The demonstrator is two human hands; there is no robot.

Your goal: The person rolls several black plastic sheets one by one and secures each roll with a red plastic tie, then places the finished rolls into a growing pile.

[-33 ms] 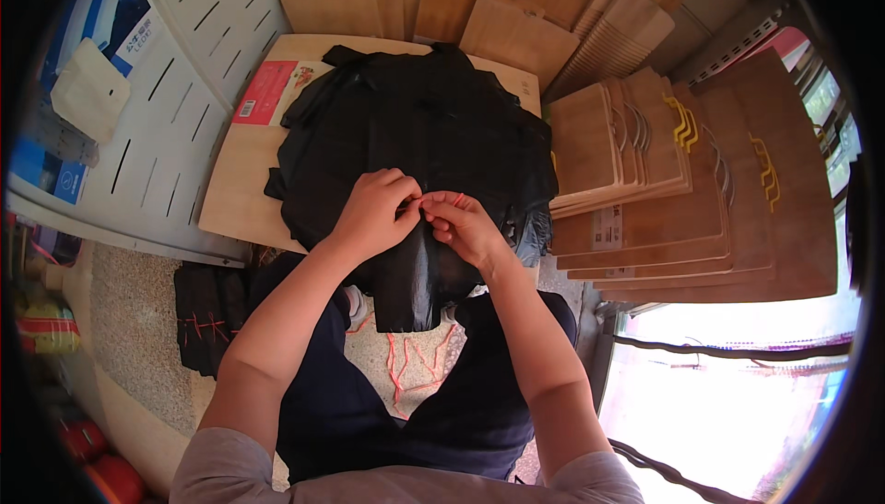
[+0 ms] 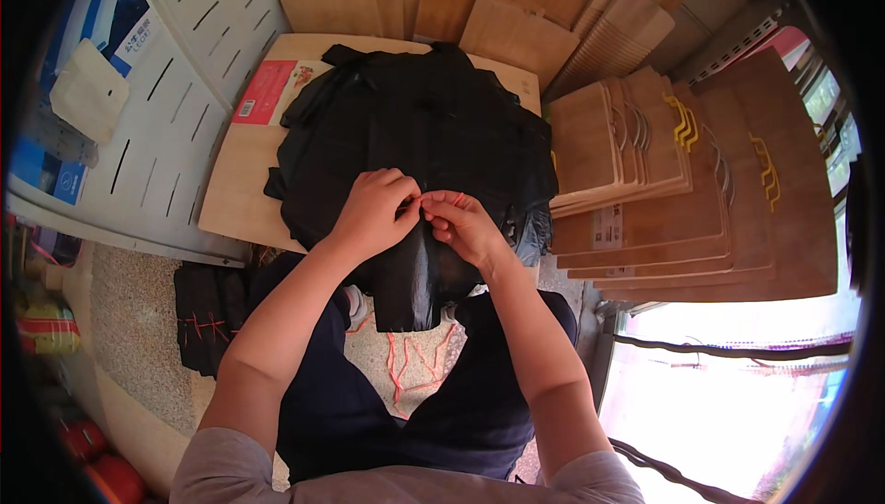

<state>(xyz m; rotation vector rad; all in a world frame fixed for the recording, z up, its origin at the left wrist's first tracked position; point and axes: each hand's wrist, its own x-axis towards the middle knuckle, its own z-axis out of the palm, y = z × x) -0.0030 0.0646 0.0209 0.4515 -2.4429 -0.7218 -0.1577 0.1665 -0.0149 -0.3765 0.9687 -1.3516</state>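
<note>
A wide pile of black plastic bags (image 2: 419,121) lies spread over a pale wooden board in front of me. A narrow folded strip of black plastic (image 2: 408,287) hangs from its near edge, below my hands. Over the near part of the pile, my left hand (image 2: 376,209) is closed, thumb and index finger pinched. Touching its fingertips, my right hand (image 2: 464,227) is also closed in a pinch. A bit of red shows at a right finger, perhaps string. What sits between the fingertips is too small to make out.
Under the pile, the pale board (image 2: 230,200) carries a red label. Wooden cutting boards (image 2: 636,135) with handles stand at right, others at the back. A white slotted panel (image 2: 166,107) rises at left. Red string (image 2: 406,370) and a tied black bundle (image 2: 203,320) lie on the floor.
</note>
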